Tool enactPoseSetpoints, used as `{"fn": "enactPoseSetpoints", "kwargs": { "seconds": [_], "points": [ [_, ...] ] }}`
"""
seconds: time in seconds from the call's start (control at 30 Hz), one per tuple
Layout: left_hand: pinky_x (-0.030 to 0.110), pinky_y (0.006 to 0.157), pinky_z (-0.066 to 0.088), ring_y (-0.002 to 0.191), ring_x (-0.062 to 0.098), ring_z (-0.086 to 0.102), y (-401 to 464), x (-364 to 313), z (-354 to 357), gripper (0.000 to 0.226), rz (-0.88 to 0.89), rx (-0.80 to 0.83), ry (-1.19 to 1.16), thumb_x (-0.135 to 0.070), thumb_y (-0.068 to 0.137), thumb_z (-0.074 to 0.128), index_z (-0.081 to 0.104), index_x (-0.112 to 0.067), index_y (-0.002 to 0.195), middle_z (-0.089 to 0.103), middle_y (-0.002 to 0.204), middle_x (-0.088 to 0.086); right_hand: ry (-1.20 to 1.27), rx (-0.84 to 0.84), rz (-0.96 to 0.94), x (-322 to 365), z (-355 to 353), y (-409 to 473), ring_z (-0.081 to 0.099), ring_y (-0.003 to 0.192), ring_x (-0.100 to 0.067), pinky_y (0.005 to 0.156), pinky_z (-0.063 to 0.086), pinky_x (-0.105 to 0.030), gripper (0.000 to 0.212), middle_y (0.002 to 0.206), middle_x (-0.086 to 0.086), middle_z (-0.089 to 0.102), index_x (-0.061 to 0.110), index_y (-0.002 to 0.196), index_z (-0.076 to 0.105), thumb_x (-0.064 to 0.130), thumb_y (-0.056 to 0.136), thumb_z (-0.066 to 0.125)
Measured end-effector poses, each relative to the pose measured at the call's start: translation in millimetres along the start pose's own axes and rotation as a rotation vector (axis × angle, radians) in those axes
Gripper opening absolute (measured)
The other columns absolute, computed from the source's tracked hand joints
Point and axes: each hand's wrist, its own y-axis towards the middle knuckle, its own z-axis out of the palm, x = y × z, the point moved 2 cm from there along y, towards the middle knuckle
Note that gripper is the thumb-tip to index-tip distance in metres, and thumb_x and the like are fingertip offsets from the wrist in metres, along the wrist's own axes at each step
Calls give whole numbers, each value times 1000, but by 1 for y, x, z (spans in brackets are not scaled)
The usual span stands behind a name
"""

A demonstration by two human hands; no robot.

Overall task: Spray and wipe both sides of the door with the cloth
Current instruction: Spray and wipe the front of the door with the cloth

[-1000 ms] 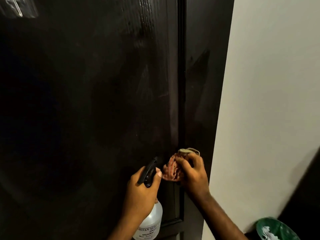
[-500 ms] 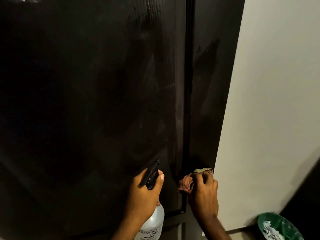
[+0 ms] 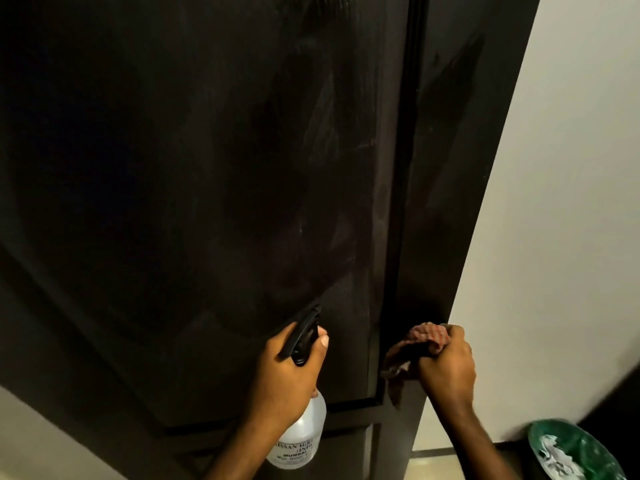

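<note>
Our right fingers (image 3: pixel 453 341) are curled tight around a bunched reddish checked cloth (image 3: pixel 420 341), so the right hand (image 3: pixel 446 368) is clenched on it. The cloth bulges out above and to the left of the knuckles, and a loose tail hangs down beside the wrist. The cloth is pressed against the right-hand stile of the door (image 3: pixel 207 168), close to the door's outer edge and low on the panel, just above the bottom rail.

Our left fingers (image 3: pixel 322 341) wrap the neck of a spray bottle (image 3: pixel 301 438). The thumb tip rests beside the black trigger head (image 3: pixel 303 336), and the left hand (image 3: pixel 284 372) grips the bottle firmly. The nozzle points up toward the door face. We cannot tell whether the trigger is being squeezed. The bottle body is translucent white with black printed text, and it hangs below the hand in front of the lower door rail.

The door is dark, nearly black, with a recessed central panel bordered by a raised moulding. Faint pale streaks show on the panel above the two hands.

To the right of the door edge stands a plain light wall (image 3: pixel 571 202). In the lower right corner sits a green bin (image 3: pixel 575 448) holding crumpled white material.
</note>
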Motion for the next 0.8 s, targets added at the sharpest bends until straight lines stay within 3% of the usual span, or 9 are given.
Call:
{"fn": "enactPoseSetpoints", "kwargs": {
  "seconds": [0.07,0.17,0.27,0.33,0.43,0.53,0.63,0.7,0.8],
  "points": [
    [27,52,55,48,9,63,0,0,3,5,-3,5,-12,-29,100,70,75,-27,100,63,58,-9,128,-8,110,-7,-7,2,64,90,-31,83,57,-42,40,109,-14,68,19,122,50,10,90,72],
    [28,52,55,48,9,61,-1,-1,11,5,-8,25,-20,-28,100,70,75,-27,99,62,58,-6,141,38,200,-13,-11,7,69,95,-36,94,59,-46,46,118,-18,71,13,138,51,19,96,70],
    [27,53,56,50,10,62,0,-3,19,6,-11,52,-14,-30,100,69,75,-28,99,61,59,-3,26,10,159,-12,-17,3,69,84,-29,82,62,-44,44,109,-11,71,21,132,53,33,95,72],
    [27,53,56,49,10,61,1,-4,26,6,-12,74,-10,-30,100,69,74,-28,98,61,58,-3,13,-53,112,-12,-21,-9,62,80,-25,74,56,-39,38,104,-7,63,26,126,56,28,92,73],
    [26,51,54,49,9,61,2,-7,36,8,-5,102,-11,-27,101,68,74,-24,96,60,57,-5,-8,-67,22,-17,-14,-23,59,102,-31,85,57,-43,42,117,-8,54,28,129,60,19,90,74],
    [25,50,54,48,7,61,1,-11,45,10,-3,110,-17,-25,101,68,74,-20,95,61,56,-6,127,-16,-63,-20,-4,-20,47,115,-15,100,46,-25,49,131,-5,48,23,135,63,12,90,77],
    [25,49,54,46,8,61,-2,-12,53,11,-6,120,-9,-24,101,68,73,-17,94,61,54,-5,228,69,9,-10,-3,-15,54,97,-2,78,45,-3,44,117,1,57,25,118,62,1,85,77],
    [26,51,56,46,8,62,-3,-13,57,10,-1,131,-4,-23,101,69,73,-18,94,63,55,-4,280,68,68,-8,-1,-12,65,90,-5,68,49,-7,46,99,10,66,30,112,58,1,82,77],
    [26,51,56,47,7,62,-7,-14,63,9,-8,146,-12,-24,101,69,74,-22,94,64,57,-3,415,43,244,-19,3,-8,72,93,-14,85,63,-35,40,101,12,72,30,117,62,18,83,78]
  ]
}}
